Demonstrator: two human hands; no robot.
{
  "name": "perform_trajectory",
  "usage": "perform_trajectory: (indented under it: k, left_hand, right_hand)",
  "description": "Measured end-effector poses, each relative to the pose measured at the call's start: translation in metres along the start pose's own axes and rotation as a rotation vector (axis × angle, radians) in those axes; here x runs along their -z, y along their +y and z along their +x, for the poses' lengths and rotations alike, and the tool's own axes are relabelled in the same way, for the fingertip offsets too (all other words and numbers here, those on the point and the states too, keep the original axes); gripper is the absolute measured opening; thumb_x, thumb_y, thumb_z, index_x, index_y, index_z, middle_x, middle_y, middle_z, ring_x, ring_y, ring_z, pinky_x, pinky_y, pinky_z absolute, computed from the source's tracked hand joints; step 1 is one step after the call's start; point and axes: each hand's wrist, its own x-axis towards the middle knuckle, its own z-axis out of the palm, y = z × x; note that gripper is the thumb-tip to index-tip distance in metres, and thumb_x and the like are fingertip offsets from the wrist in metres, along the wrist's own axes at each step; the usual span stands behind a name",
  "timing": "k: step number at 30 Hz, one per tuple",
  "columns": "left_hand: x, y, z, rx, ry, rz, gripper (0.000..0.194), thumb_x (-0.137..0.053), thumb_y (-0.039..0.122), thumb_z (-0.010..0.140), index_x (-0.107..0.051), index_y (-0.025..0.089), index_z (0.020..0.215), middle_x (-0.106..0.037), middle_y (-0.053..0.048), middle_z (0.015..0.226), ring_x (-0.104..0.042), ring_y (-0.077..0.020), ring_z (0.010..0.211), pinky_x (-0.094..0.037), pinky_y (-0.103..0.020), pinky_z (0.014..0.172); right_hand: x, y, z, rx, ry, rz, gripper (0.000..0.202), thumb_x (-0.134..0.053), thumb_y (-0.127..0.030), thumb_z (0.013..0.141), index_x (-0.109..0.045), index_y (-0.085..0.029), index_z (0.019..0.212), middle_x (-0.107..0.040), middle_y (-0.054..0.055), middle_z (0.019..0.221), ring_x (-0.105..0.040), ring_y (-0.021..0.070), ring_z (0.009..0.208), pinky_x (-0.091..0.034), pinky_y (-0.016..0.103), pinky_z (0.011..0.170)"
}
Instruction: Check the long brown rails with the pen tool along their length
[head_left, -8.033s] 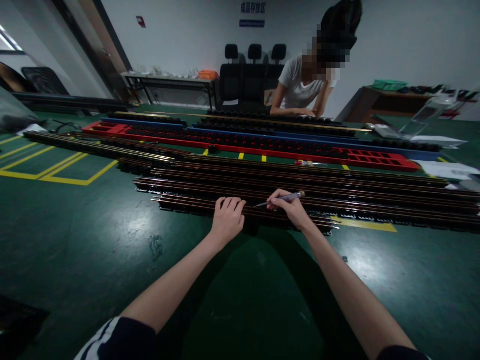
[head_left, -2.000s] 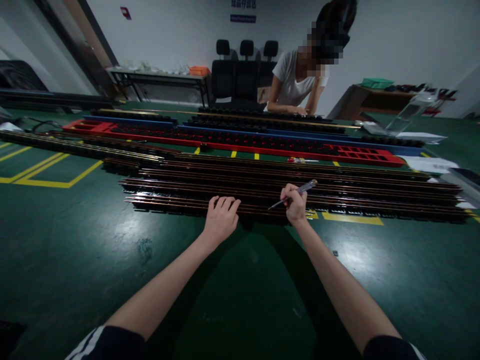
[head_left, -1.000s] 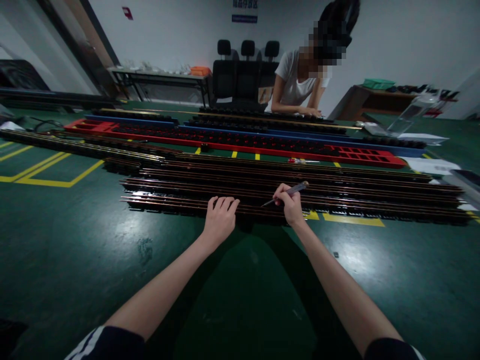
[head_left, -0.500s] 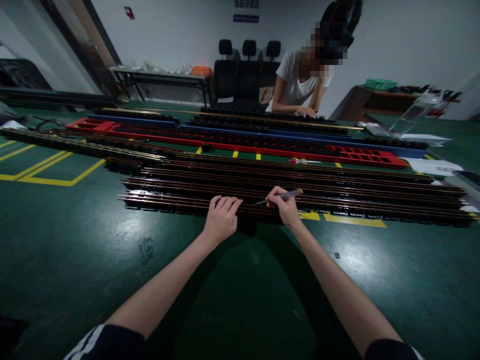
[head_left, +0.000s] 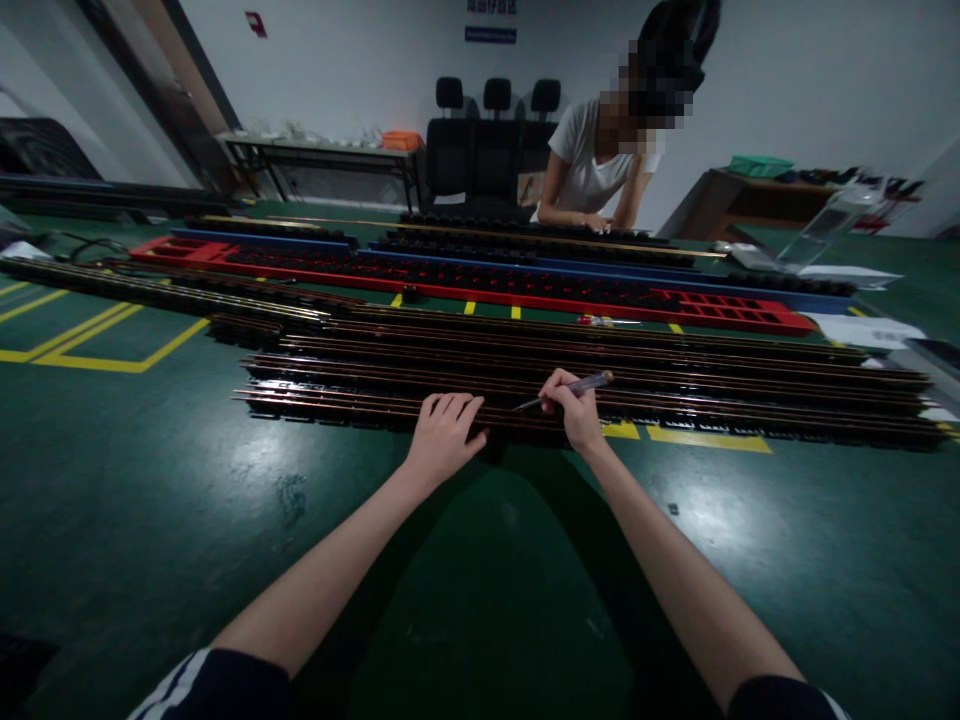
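Observation:
Long dark strips with thin copper-coloured rods (head_left: 360, 400) lie side by side across the table in front of me. My left hand (head_left: 445, 437) rests on the nearest strip, fingers stretched forward and thumb apart. To its right, my right hand (head_left: 573, 408) is closed around a slim screwdriver (head_left: 595, 382) with a greyish handle. The screwdriver's thin shaft slants down to the left, its tip over the near strips close to my left fingertips. Whether the tip touches a rod, I cannot tell.
Beyond the strips lie a long red tray (head_left: 525, 297) with dark parts and a blue rail (head_left: 630, 272). A second screwdriver (head_left: 600, 321) is on the table. Across it leans a person in a white shirt (head_left: 592, 165). A clear bottle (head_left: 832, 222) and papers (head_left: 862, 331) are at right.
My left thumb has spread away from the fingers. My right hand and the screwdriver have shifted slightly right and a little up.

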Motion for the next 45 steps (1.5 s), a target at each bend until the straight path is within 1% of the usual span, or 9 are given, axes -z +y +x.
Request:
perform_trajectory:
  k: [9,14,18,27,34,40,45]
  left_hand:
    - [-0.0003,0.0027,-0.0009,0.012,0.019,0.03,0.028,-0.049,0.027,0.088,-0.061,0.014,0.11,-0.068,-0.01,0.107,-0.06,-0.0245,0.099,-0.039,-0.042,0.09]
    - [-0.0009,0.0029,-0.0012,0.012,0.02,0.04,0.029,-0.048,0.024,0.088,-0.061,0.012,0.11,-0.068,-0.011,0.107,-0.06,-0.0245,0.099,-0.039,-0.043,0.091]
    - [-0.0011,0.0026,-0.001,0.012,0.016,0.041,0.029,-0.048,0.022,0.087,-0.061,0.013,0.111,-0.067,-0.01,0.109,-0.06,-0.0244,0.1,-0.038,-0.043,0.092]
    - [-0.0005,0.003,-0.0022,0.011,0.022,0.035,0.033,-0.046,0.013,0.083,-0.061,0.014,0.112,-0.067,-0.009,0.108,-0.058,-0.023,0.101,-0.036,-0.042,0.095]
    - [0.0006,0.0032,-0.0015,0.022,0.004,0.041,0.034,-0.045,0.01,0.082,-0.061,0.014,0.112,-0.066,-0.009,0.11,-0.058,-0.0237,0.103,-0.036,-0.043,0.096]
    - [0.0009,0.0036,-0.0021,0.031,-0.02,0.043,0.036,-0.044,0.009,0.082,-0.061,0.014,0.113,-0.066,-0.01,0.112,-0.057,-0.0236,0.105,-0.036,-0.044,0.096]
    - [0.0012,0.0038,-0.0019,0.036,-0.022,0.039,0.039,-0.042,0.005,0.081,-0.062,0.016,0.112,-0.066,-0.01,0.112,-0.058,-0.0242,0.105,-0.037,-0.044,0.096]
  right_hand:
    - [0.0,-0.0021,0.0015,0.004,-0.012,-0.014,0.014,-0.053,-0.025,0.064,-0.055,-0.019,0.052,-0.05,-0.003,0.045,-0.045,0.01,0.042,-0.036,0.023,0.043]
    - [0.0002,-0.0044,0.0015,0.011,-0.057,-0.044,0.012,-0.055,-0.025,0.064,-0.054,-0.019,0.053,-0.052,-0.002,0.047,-0.046,0.0106,0.044,-0.038,0.024,0.045]
    - [-0.0004,-0.0057,0.0008,0.017,-0.069,-0.056,0.013,-0.055,-0.025,0.064,-0.054,-0.019,0.053,-0.051,-0.002,0.048,-0.047,0.0109,0.045,-0.039,0.025,0.046]
    - [0.0016,-0.0039,0.0006,0.019,-0.037,-0.071,0.013,-0.054,-0.023,0.063,-0.054,-0.019,0.051,-0.052,-0.002,0.047,-0.046,0.011,0.044,-0.036,0.025,0.046]
    - [0.0011,-0.0032,0.0008,0.03,-0.024,-0.081,0.013,-0.053,-0.022,0.063,-0.055,-0.019,0.05,-0.05,-0.002,0.045,-0.045,0.0108,0.043,-0.034,0.025,0.045]
    - [-0.0003,-0.005,0.0003,0.01,-0.031,-0.089,0.013,-0.053,-0.023,0.062,-0.054,-0.019,0.05,-0.05,-0.003,0.044,-0.045,0.0109,0.043,-0.033,0.024,0.045]
    - [0.0008,-0.0067,0.0001,0.027,-0.01,-0.081,0.014,-0.052,-0.023,0.063,-0.053,-0.019,0.049,-0.049,-0.002,0.045,-0.044,0.0108,0.043,-0.034,0.024,0.044]
